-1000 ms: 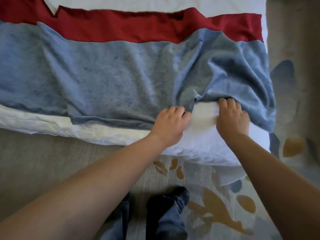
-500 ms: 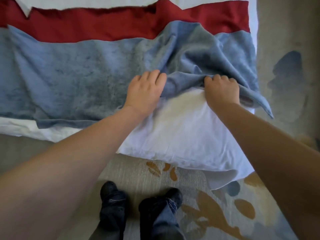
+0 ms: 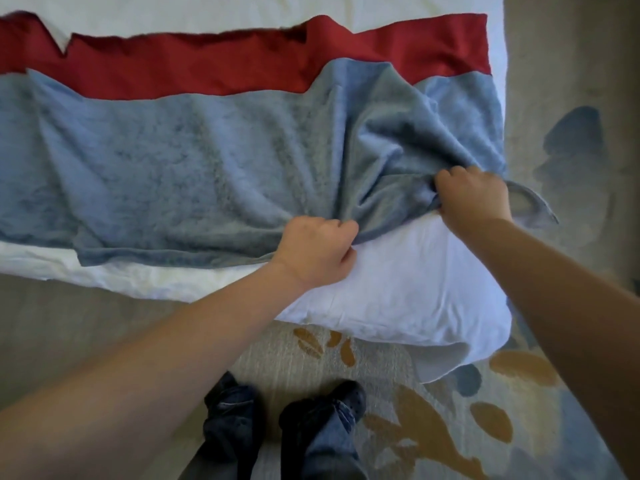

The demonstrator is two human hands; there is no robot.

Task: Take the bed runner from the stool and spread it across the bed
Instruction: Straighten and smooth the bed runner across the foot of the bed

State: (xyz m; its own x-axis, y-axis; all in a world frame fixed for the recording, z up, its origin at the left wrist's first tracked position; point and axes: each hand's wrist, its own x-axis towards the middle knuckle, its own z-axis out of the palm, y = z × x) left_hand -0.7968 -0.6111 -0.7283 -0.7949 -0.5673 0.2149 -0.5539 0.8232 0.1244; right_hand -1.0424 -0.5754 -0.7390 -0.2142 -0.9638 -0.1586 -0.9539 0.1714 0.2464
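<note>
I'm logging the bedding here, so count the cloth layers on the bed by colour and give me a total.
Blue-grey runner: 1
Red cloth: 1
White bedding: 1
Total: 3
Left hand and right hand both grip the blue-grey one.

Blue-grey bed runner (image 3: 180,174): soft napped cloth, matt, mottled where the pile is brushed; red cloth (image 3: 214,64) beneath it smoother, flat matt; bed (image 3: 398,289) sheet white smooth cotton-like cloth; carpet (image 3: 398,410) short-piled, patterned, dull.
</note>
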